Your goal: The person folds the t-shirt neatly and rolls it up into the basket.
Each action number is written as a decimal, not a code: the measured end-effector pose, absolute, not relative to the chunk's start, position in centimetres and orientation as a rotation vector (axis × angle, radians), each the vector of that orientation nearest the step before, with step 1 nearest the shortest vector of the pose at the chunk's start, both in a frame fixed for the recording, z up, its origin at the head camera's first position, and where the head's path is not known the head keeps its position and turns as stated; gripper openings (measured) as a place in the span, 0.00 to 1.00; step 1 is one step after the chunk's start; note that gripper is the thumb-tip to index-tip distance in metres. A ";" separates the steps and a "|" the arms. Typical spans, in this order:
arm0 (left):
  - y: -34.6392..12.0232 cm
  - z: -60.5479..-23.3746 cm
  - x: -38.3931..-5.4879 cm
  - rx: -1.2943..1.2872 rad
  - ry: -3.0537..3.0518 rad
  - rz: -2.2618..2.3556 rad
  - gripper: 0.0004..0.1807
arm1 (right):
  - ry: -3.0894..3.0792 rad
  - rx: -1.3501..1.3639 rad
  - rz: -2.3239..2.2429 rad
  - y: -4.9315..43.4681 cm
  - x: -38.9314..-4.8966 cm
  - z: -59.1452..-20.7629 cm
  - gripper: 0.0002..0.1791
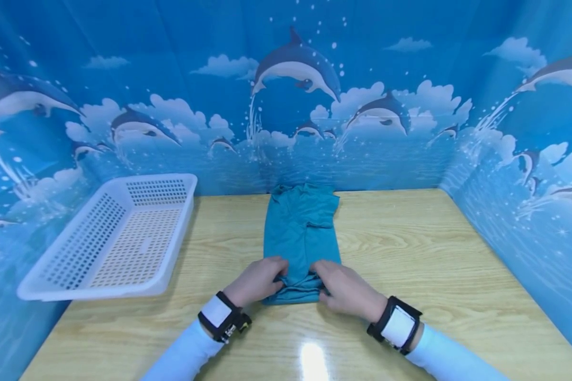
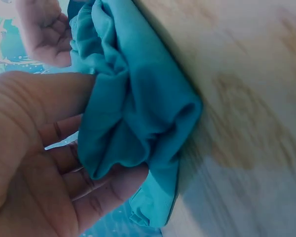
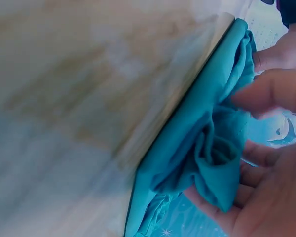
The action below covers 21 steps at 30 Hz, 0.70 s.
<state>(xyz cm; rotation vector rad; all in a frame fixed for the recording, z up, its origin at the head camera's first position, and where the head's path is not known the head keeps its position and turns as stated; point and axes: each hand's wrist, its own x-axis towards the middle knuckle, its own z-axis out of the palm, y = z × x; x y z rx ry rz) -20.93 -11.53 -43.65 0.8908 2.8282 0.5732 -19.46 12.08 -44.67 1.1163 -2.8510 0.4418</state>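
A teal garment (image 1: 297, 230), long and narrow as it is folded, lies on the table with its near end bunched into a fold. My left hand (image 1: 259, 279) grips the left corner of that end. At the right corner, my right hand (image 1: 350, 288) holds the fold in the same way. In the left wrist view the thumb lies over a gathered flap of cloth (image 2: 148, 84), with fingers behind it. The right wrist view shows the cloth (image 3: 187, 153) pinched between thumb and fingers. A short sleeve-like flap lies on the garment's far right part.
A white perforated plastic basket (image 1: 178, 248) stands on the left of the wood-grain table (image 1: 410, 243). Blue dolphin-print curtains (image 1: 286, 153) close off the back and both sides. The garment's far end reaches the back edge of the table.
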 end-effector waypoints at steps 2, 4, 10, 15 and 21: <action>-11.5 -43.7 -20.9 0.886 2.825 0.585 0.08 | -2.887 1.141 0.411 12.1 -19.2 -44.6 0.29; -11.6 -43.7 -21.0 0.878 2.821 0.596 0.09 | -2.905 1.179 0.372 12.0 -19.0 -44.6 0.31; -11.9 -43.8 -21.0 0.856 2.801 0.639 0.05 | -2.824 1.239 0.287 11.5 -19.1 -44.6 0.27; -12.3 -43.7 -20.9 0.900 2.815 0.664 0.08 | -2.740 1.254 0.250 10.9 -19.5 -44.7 0.15; -12.1 -43.2 -19.9 0.990 2.889 0.661 0.18 | -2.723 1.248 0.263 10.5 -20.0 -44.7 0.08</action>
